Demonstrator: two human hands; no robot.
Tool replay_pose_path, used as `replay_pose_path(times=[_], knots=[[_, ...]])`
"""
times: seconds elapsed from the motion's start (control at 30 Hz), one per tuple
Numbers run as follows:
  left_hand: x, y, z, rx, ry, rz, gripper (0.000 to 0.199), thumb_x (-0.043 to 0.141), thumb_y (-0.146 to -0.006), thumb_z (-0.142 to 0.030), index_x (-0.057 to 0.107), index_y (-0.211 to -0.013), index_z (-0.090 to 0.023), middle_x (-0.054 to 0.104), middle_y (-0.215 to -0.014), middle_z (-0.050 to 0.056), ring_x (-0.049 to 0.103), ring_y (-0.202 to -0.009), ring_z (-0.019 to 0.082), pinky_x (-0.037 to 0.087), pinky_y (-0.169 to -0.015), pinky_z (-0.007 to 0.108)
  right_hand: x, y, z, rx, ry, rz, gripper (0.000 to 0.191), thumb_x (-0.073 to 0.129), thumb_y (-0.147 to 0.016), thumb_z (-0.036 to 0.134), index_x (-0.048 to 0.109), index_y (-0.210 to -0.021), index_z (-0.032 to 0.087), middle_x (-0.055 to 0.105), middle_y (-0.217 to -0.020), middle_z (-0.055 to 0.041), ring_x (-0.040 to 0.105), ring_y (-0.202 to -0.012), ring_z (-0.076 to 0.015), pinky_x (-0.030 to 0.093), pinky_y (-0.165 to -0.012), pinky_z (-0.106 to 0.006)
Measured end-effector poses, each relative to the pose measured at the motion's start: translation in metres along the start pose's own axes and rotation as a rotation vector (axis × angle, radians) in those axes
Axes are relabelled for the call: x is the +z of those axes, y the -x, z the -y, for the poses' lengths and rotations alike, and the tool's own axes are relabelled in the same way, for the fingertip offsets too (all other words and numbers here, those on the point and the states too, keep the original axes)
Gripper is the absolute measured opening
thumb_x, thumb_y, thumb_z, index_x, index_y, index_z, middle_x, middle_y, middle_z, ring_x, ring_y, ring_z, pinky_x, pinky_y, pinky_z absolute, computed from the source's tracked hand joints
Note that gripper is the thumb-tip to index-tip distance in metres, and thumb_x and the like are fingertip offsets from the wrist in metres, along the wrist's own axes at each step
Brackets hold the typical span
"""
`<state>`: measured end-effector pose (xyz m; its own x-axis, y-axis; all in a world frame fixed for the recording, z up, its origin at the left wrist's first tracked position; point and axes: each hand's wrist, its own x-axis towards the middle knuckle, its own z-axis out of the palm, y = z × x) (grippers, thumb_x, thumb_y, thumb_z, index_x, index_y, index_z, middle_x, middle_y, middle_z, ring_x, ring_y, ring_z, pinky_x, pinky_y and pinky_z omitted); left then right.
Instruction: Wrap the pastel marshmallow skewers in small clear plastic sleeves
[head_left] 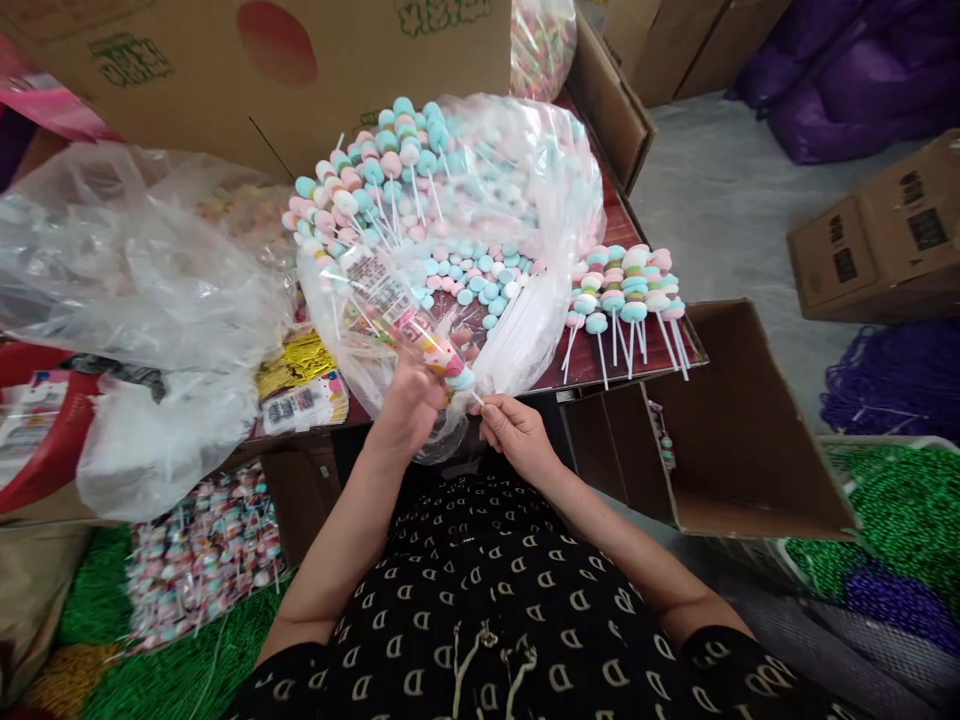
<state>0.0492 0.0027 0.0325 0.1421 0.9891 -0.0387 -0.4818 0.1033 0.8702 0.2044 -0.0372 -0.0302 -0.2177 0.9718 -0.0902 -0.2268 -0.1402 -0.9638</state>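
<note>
On the dark red surface (pixel 691 346), at centre, there lie a clear bag (pixel 566 185), candy sticks (pixel 634 285) and printed packets (pixel 300 405).

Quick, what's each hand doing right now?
Left hand: closed around a clear printed wrapper with candy at its lower end.
Right hand: pinching the candy's white stick.

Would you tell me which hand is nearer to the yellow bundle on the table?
Left. The left hand, around the clear wrapper, is right of the yellow bundle; the right hand, pinching the white stick, is farther right.
</note>
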Motion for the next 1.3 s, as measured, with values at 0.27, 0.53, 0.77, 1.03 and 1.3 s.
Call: replay_pose_path(times=[0.27,0.53,0.77,1.03,1.3], knots=[[0.013,-0.012,0.0,0.111,-0.01,-0.235,0.033,0.082,-0.083,-0.049,0.064,-0.085,-0.022,0.058,-0.066,-0.005,0.073,-0.078,0.017,0.058,-0.093,0.038,0.004,0.003,-0.006,0.008,0.098,0.034,0.056,0.061,-0.09,0.074,0.071,-0.088,0.018,0.05,-0.053,0.0057,0.043,-0.046,-0.0097,0.034,-0.048,-0.025],[0.009,-0.004,0.008,0.063,0.05,-0.216,0.034,0.083,-0.083,-0.051,0.064,-0.088,-0.023,0.061,-0.071,-0.004,0.071,-0.077,0.015,0.06,-0.09,0.036,0.007,-0.003,-0.003,0.087,-0.022,0.081,0.053,0.059,-0.093,0.071,0.071,-0.092,0.019,0.043,-0.049,0.009,0.038,-0.045,-0.0094,0.038,-0.052,-0.026],[-0.003,-0.009,0.011,0.044,0.097,-0.27,0.032,0.078,-0.086,-0.051,0.066,-0.092,-0.022,0.067,-0.074,-0.003,0.072,-0.077,0.015,0.061,-0.088,0.036,0.002,-0.002,-0.001,-0.152,0.336,-0.021,0.038,0.056,-0.1,0.052,0.076,-0.113,0.021,0.062,-0.066,0.0009,0.053,-0.056,-0.0131,0.047,-0.062,-0.028],[-0.002,-0.009,0.009,0.065,0.09,-0.209,0.031,0.079,-0.085,-0.051,0.069,-0.088,-0.022,0.072,-0.079,0.001,0.075,-0.084,0.019,0.061,-0.089,0.039,0.002,-0.002,0.002,0.012,0.103,-0.06,0.043,0.06,-0.097,0.06,0.076,-0.108,0.021,0.055,-0.052,0.0065,0.044,-0.042,-0.0098,0.04,-0.048,-0.025],[-0.002,-0.009,0.004,0.068,0.091,-0.187,0.04,0.08,-0.081,-0.059,0.069,-0.095,-0.023,0.07,-0.076,0.0,0.076,-0.086,0.021,0.06,-0.093,0.042,0.006,0.007,0.002,0.172,-0.156,0.061,0.045,0.061,-0.096,0.063,0.07,-0.09,0.019,0.047,-0.038,0.0117,0.042,-0.034,-0.0074,0.052,-0.057,-0.025]])
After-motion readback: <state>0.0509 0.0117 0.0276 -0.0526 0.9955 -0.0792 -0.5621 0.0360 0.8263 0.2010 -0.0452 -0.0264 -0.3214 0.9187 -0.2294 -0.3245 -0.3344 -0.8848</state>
